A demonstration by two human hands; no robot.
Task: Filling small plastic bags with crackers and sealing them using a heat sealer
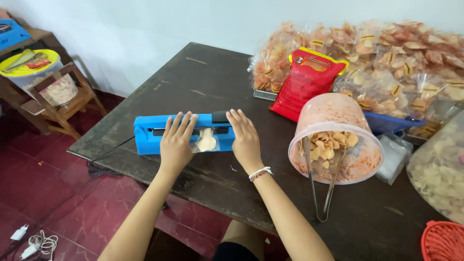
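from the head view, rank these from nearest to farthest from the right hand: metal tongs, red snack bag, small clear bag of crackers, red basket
1. Small clear plastic bag of crackers, just left of the right hand, on the blue sealer.
2. Red foil snack bag, up and to its right.
3. Long metal tongs, lower right, at the tipped tub.
4. Red woven basket, far right corner.

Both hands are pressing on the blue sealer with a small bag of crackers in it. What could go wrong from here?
1. The fingers of the left hand and right hand lie on the blue heat sealer bar, so a pinch or burn seems possible.
2. Crackers in the small clear bag sit near the bar and may get crushed.
3. The tilted plastic tub of crackers, with metal tongs in it, could roll or spill.
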